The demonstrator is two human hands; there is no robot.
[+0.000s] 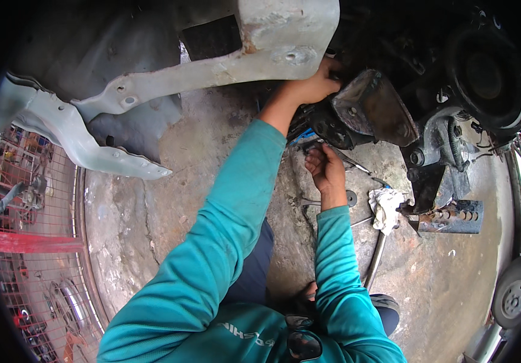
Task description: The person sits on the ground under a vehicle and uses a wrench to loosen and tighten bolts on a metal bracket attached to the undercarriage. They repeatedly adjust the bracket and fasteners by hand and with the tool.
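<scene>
My left hand (318, 85) reaches up among dark vehicle parts, beside a rusty, scoop-shaped metal bracket (372, 109). Its fingers bend in behind the parts and are mostly hidden. Below the bracket, my right hand (326, 169) is closed, fingers curled together at a small dark piece I cannot make out. Black parts (331, 128) hang just above it, with a bit of blue (303, 137) next to them. A pale painted body panel (224, 69) with holes stretches over and left of my left forearm.
A crumpled white rag (385, 209) lies near a long metal bar (376, 260) on the concrete floor (151, 242). Farther right lies a rusty perforated bracket (451, 219). Large round dark parts (484, 75) fill the upper right. Red wire mesh (36, 242) borders the left side.
</scene>
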